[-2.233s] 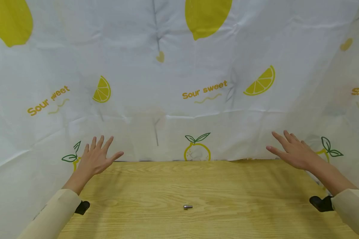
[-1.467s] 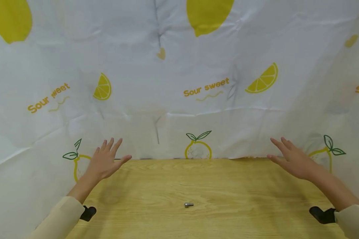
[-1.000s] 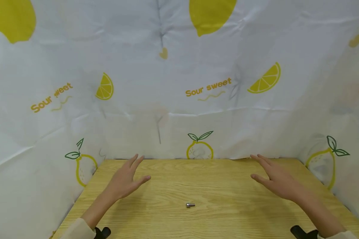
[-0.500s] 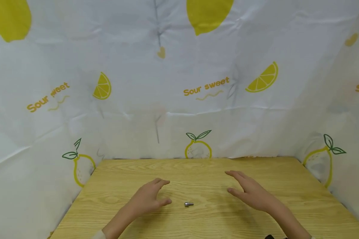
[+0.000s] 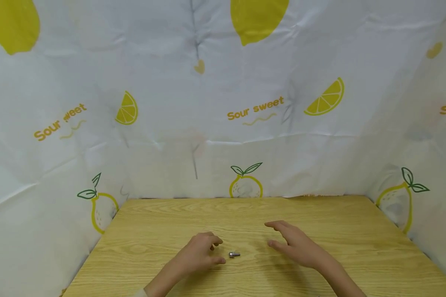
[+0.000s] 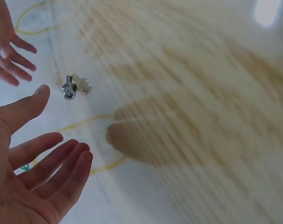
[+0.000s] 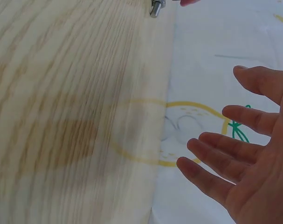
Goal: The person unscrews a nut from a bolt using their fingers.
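Observation:
A small silver socket-head bolt (image 5: 234, 255) lies on its side on the wooden table, its head toward the left and its threaded shank toward the right. Just left of it is my left hand (image 5: 198, 254), thumb and fingers apart around a gap and not touching the bolt. My right hand (image 5: 295, 245) hovers farther off on the right, fingers extended and holding nothing. The left wrist view shows the bolt (image 6: 69, 87) beyond my left fingertips. At the top edge of the right wrist view, the bolt (image 7: 155, 8) is partly cut off.
The light wood-grain table (image 5: 152, 218) has a glossy top that reflects the hands. A white sheet (image 5: 171, 103) printed with lemons and "Sour sweet" lettering hangs behind the table and along both sides.
Both hands have come down and inward from the far sides over the table toward the bolt. The left hand has come closest, its fingers more bent. The bolt lies where it was.

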A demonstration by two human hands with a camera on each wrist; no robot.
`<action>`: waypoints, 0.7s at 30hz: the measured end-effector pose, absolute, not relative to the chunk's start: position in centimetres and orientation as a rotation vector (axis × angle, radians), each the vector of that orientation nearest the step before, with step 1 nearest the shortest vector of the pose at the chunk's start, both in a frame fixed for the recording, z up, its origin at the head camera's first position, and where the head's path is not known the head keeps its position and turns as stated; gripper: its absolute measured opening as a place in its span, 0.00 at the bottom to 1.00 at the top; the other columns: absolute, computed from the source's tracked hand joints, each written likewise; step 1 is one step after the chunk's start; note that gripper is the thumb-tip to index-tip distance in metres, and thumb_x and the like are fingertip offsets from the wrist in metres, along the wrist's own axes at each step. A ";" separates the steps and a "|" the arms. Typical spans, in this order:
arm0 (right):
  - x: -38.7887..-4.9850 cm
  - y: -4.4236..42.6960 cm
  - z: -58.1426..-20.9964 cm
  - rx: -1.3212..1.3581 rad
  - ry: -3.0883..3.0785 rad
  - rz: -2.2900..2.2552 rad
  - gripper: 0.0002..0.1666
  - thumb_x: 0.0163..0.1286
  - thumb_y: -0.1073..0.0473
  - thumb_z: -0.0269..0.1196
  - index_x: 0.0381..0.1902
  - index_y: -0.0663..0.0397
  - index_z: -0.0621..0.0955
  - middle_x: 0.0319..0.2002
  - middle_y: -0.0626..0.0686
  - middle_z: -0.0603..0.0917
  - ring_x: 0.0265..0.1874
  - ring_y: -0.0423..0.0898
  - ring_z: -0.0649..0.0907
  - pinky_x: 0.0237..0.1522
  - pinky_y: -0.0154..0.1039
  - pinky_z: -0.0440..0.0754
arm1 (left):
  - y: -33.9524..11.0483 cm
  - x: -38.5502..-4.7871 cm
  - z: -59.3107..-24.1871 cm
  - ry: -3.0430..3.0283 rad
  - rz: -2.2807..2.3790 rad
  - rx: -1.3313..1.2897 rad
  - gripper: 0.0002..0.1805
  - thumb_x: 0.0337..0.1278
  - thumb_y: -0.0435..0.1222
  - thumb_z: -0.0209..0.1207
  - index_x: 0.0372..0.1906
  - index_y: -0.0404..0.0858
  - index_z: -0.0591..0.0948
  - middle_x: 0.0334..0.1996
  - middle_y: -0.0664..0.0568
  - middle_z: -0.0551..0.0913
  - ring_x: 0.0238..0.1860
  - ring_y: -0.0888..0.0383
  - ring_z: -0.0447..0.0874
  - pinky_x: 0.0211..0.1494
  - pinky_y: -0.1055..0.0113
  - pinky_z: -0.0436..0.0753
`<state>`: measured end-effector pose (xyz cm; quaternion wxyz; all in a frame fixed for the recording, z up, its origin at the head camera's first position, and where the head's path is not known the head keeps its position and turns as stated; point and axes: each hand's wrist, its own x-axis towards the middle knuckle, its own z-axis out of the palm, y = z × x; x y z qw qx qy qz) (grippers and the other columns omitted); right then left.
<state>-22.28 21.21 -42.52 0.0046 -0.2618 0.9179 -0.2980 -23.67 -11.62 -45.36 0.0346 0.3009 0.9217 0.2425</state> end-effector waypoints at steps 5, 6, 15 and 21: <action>-22.5 20.8 -42.7 -0.804 2.841 -0.976 0.34 0.79 0.39 0.57 0.71 0.55 0.73 0.69 0.58 0.77 0.63 0.63 0.80 0.55 0.58 0.84 | -10.7 -23.9 -45.8 2.857 0.751 0.970 0.24 0.54 0.47 0.76 0.50 0.35 0.88 0.40 0.52 0.89 0.38 0.65 0.84 0.41 0.73 0.83; -22.5 20.7 -42.7 -0.800 2.832 -0.987 0.34 0.79 0.39 0.57 0.71 0.55 0.74 0.69 0.58 0.77 0.63 0.63 0.80 0.54 0.57 0.85 | -10.5 -24.0 -46.0 2.864 0.751 0.982 0.24 0.53 0.47 0.76 0.49 0.35 0.89 0.38 0.53 0.89 0.37 0.66 0.83 0.40 0.73 0.82; -22.7 20.2 -42.5 -0.762 2.782 -1.080 0.34 0.79 0.39 0.58 0.71 0.54 0.73 0.68 0.61 0.77 0.64 0.65 0.80 0.54 0.62 0.85 | -8.8 -24.3 -46.5 2.872 0.710 0.997 0.15 0.53 0.42 0.76 0.42 0.38 0.91 0.29 0.61 0.87 0.31 0.72 0.77 0.36 0.76 0.79; -22.8 20.1 -42.5 -0.758 2.792 -1.100 0.32 0.79 0.39 0.58 0.70 0.52 0.74 0.68 0.60 0.77 0.63 0.65 0.80 0.54 0.62 0.85 | -8.0 -24.6 -46.6 2.888 0.606 1.032 0.05 0.54 0.39 0.76 0.33 0.44 0.91 0.25 0.65 0.86 0.27 0.75 0.75 0.33 0.79 0.77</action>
